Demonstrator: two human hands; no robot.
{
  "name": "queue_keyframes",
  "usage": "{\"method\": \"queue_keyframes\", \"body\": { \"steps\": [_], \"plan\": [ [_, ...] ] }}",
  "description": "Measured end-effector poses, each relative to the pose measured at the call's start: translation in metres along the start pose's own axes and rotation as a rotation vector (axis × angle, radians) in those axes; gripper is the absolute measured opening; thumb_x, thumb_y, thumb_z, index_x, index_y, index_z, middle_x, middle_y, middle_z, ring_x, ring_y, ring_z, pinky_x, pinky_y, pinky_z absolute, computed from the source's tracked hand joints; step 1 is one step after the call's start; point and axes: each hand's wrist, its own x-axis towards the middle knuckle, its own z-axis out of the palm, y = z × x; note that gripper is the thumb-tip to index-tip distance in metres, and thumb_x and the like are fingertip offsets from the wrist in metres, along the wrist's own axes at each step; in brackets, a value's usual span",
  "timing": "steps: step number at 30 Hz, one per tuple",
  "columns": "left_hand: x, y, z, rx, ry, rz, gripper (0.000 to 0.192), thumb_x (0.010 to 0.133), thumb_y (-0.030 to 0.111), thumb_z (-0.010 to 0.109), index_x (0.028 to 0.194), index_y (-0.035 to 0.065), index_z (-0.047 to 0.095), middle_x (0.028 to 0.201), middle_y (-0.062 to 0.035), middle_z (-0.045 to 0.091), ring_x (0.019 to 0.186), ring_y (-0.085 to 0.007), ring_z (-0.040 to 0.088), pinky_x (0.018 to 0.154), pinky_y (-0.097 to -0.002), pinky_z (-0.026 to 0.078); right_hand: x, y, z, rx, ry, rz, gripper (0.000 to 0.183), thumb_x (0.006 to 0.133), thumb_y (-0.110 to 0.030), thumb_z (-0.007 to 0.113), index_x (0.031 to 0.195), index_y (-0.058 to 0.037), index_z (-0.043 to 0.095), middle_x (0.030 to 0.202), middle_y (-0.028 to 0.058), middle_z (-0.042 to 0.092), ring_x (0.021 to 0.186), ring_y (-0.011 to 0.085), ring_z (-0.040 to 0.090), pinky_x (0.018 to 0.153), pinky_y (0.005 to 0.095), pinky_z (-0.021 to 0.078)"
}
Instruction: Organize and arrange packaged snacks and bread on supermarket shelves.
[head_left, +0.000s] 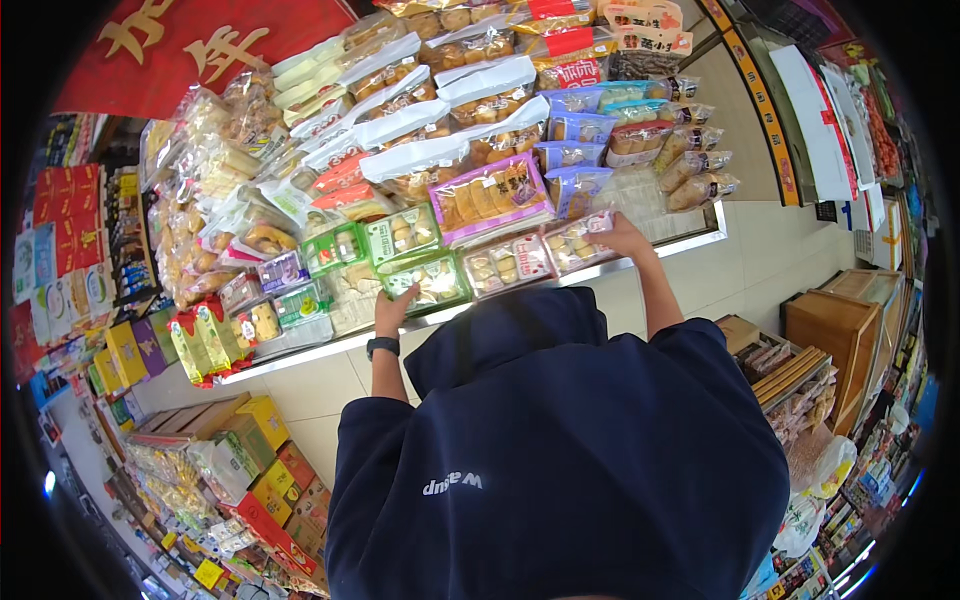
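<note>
My left hand (394, 309), a dark watch on its wrist, is at the near left corner of a green-edged clear pack of round pastries (429, 282), its thumb over the edge. At the right, my right hand (622, 237) grips the outer end of a red-and-white pack of round pastries (576, 244). Between these two lies a similar red-and-white pack (507, 265), in the same front row. Another green pack (403, 234) sits just behind the left one. Farther back rests a purple-framed pack of long pastries (491, 196).
Bagged breads (480, 97) cover the slanted display table, which has a metal front edge (330, 347). A red banner (187, 52) hangs at the far left. Cartons (277, 480) stand behind on the left, and a wooden cabinet (829, 337) on the right.
</note>
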Motion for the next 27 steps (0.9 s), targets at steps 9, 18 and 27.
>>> {"method": "queue_keyframes", "body": {
  "steps": [9,18,27],
  "plan": [
    [0.000,-0.008,-0.045,-0.006,0.045,-0.010,0.046,0.076,0.030,0.080,0.105,-0.0030,0.065,0.098,-0.0099,0.070,0.087,-0.0174,0.065,0.077,-0.0302,0.049,-0.026,-0.065,0.046,0.135,-0.106,0.037,0.090,0.063,-0.040,0.088,0.119,0.0152,0.045,0.100,0.0176,0.063,0.089,0.0188,0.063,0.075,0.0303,0.0521],
    [-0.002,-0.041,-0.134,0.124,0.295,0.011,0.055,0.074,0.033,0.081,0.108,-0.0064,0.063,0.100,-0.0134,0.069,0.090,-0.0214,0.065,0.082,-0.0326,0.049,-0.039,-0.111,0.151,-0.019,-0.070,-0.092,0.087,0.066,-0.042,0.086,0.124,0.0097,0.046,0.110,0.0210,0.061,0.099,0.0247,0.062,0.086,0.0338,0.0498],
    [-0.004,-0.049,-0.146,0.109,0.344,0.063,0.072,0.071,0.044,0.080,0.113,-0.0109,0.059,0.108,-0.0231,0.066,0.100,-0.0314,0.063,0.089,-0.0377,0.047,-0.055,-0.131,0.174,0.254,-0.089,-0.072,0.076,0.070,-0.034,0.084,0.124,0.0042,0.046,0.107,0.0123,0.063,0.092,0.0187,0.062,0.080,0.0322,0.0504]
  ]
}}
